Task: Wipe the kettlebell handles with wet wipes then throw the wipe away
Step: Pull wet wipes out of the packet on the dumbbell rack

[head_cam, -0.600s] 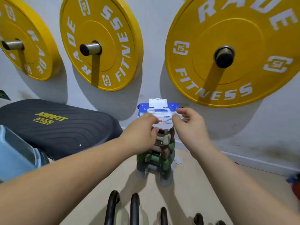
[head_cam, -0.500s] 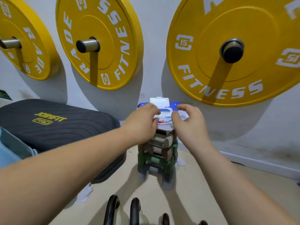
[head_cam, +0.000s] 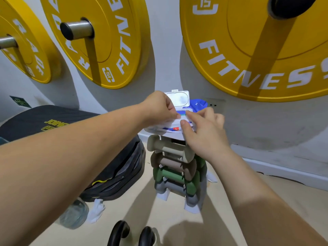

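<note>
Head view, left hand (head_cam: 158, 108) and right hand (head_cam: 204, 132) grips grasping wipes pack (head_cam: 174, 124), atop dumbbell rack (head_cam: 174, 167)

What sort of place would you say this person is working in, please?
Most likely a small gym or home workout corner: yellow weight plates hang on wall pegs, a rack of small dumbbells stands on the floor, and kettlebell handles show below.

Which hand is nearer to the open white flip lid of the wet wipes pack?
Left. The left hand sits right beside the white flip lid, nearly touching. The right hand rests lower, on the pack's front edge.
</note>
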The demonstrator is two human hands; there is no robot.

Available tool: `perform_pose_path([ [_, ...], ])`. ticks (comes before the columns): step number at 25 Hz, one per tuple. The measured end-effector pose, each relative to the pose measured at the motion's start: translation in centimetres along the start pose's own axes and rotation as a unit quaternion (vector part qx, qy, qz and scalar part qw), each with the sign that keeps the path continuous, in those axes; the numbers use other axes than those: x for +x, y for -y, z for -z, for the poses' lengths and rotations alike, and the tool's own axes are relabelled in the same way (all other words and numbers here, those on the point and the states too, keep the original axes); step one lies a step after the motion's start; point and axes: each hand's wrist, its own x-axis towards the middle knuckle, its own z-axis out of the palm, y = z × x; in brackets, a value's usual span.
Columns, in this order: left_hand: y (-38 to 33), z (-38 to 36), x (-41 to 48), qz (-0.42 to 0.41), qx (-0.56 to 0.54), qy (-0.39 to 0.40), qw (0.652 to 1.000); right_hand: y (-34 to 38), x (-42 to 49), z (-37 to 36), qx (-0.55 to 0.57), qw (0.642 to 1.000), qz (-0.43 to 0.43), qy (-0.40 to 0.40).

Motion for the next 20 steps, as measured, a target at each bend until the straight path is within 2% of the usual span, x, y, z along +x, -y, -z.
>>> perform_pose_path([
  [3,-0.4,-0.4,0.2,0.017,0.029,-0.001,0.999,-0.2,0.1,-1.0,0.011,1.000,-0.009,0.008],
  [6,-1.4,-1.0,0.5,0.010,0.141,0.007,0.990,-0.1,0.1,-1.3,0.005,1.000,-0.010,0.009],
  [9,-1.9,-1.8,0.4,-0.009,0.272,0.052,0.961,-0.1,0.0,-1.4,-0.026,1.000,-0.005,0.001],
  [11,-1.6,-2.0,0.2,-0.024,0.309,0.062,0.949,0.0,-0.1,-1.4,-0.067,0.998,0.014,-0.013],
  [13,-1.0,-1.7,0.0,-0.058,0.291,0.047,0.954,0.2,-0.2,-1.3,-0.119,0.992,0.047,-0.024],
  [16,-0.6,-1.1,-0.7,-0.094,0.191,0.001,0.977,0.5,-0.4,-0.9,-0.162,0.983,0.071,-0.043],
  [20,-0.5,-0.4,-1.2,-0.049,0.056,0.016,0.997,0.9,-0.5,-0.3,-0.156,0.984,0.047,-0.072],
])
